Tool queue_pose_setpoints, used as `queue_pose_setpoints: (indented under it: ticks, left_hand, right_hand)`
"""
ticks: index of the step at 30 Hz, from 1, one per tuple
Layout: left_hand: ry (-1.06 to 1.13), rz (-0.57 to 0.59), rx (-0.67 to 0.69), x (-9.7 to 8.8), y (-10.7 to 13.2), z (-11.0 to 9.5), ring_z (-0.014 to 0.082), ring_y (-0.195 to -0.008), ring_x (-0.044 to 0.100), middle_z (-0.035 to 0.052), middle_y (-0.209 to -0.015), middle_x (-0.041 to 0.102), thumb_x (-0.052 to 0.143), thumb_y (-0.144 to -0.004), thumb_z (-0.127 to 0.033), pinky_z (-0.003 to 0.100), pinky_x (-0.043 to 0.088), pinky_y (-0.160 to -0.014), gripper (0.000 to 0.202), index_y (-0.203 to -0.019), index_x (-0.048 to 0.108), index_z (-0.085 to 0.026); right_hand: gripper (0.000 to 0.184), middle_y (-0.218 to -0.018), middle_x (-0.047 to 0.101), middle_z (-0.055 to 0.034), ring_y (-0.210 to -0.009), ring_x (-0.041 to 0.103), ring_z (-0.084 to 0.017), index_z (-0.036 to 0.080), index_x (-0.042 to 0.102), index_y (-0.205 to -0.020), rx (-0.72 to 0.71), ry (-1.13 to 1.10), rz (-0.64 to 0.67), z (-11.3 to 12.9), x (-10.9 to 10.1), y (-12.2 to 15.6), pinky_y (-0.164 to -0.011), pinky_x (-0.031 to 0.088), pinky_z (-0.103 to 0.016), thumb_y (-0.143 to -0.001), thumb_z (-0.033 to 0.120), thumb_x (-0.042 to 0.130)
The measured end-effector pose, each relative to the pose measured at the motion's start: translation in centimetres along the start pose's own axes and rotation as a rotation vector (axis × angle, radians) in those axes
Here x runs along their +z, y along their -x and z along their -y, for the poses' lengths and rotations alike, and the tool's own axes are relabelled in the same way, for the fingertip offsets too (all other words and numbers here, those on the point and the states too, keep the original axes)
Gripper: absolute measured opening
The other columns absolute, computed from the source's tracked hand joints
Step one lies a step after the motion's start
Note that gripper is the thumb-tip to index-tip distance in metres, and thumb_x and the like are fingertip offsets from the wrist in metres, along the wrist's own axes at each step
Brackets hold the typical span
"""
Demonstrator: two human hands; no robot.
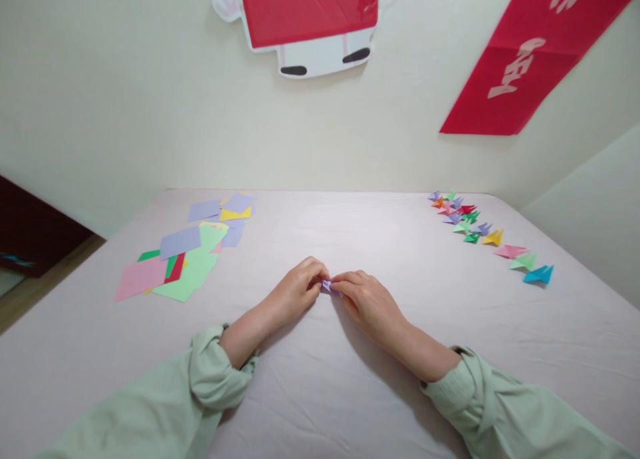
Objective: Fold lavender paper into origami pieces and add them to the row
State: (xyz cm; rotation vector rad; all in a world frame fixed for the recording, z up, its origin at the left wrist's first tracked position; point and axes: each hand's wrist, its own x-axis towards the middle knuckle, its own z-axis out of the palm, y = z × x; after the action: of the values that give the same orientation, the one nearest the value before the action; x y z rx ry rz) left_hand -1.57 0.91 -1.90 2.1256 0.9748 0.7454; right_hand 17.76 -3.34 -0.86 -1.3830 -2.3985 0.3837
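Observation:
Between my two hands, at the middle of the table, is a small folded piece of lavender paper (327, 286). The fingers of my left hand (301, 284) pinch its left side. My right hand (369, 303) grips the right side with thumb and fingertips pressed together. Most of the paper is hidden behind the fingers, so its full folded shape does not show. Both wrists rest low over the cloth, with green sleeves rolled back.
Loose coloured paper sheets (180, 244) lie overlapping on the left. Several folded paper figures (511, 251) stand in a slanting line at the right. A pale cloth (320, 392) covers the table, which meets a wall (320, 139) with red decorations.

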Motion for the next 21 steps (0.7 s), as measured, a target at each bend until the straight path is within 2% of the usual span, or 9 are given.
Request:
queue_pose_setpoints:
  ticks: [5,11,21]
  left_hand:
    - [-0.013,0.038,0.02,-0.3,0.0,-0.1,0.0158,-0.091,0.056,0.0047,-0.097,0.059,0.052,-0.082,-0.009,0.03,0.047,-0.084,0.013,-0.085,0.061,-0.018]
    - [-0.021,0.024,-0.024,-0.4,0.0,0.4,0.0151,-0.09,0.057,0.0044,-0.097,0.059,0.054,-0.087,-0.019,0.029,0.046,-0.082,0.012,-0.082,0.065,-0.018]
    - [-0.102,-0.071,-0.076,0.5,-0.3,0.2,0.0162,-0.083,0.054,0.0034,-0.087,0.056,0.056,-0.081,-0.013,0.028,0.045,-0.074,0.008,-0.074,0.056,-0.017]
  right_hand:
    - [0.028,-0.111,0.069,-0.0071,-0.101,0.06,-0.019,0.018,0.069,-0.108,-0.007,0.011,-0.007,-0.1,0.1,0.0,-0.089,0.047,-0.034,-0.09,0.008,0.05]
    - [0.029,-0.111,0.07,-0.0091,-0.101,0.062,-0.02,0.018,0.07,-0.109,-0.016,0.045,0.001,-0.1,0.1,0.0,-0.089,0.049,-0.035,-0.09,0.008,0.051]
    - [0.028,-0.101,0.071,-0.0109,-0.097,0.065,-0.02,0.014,0.072,-0.1,0.007,0.031,0.057,0.6,-0.9,-0.2,-0.089,0.051,-0.031,-0.086,0.003,0.051]
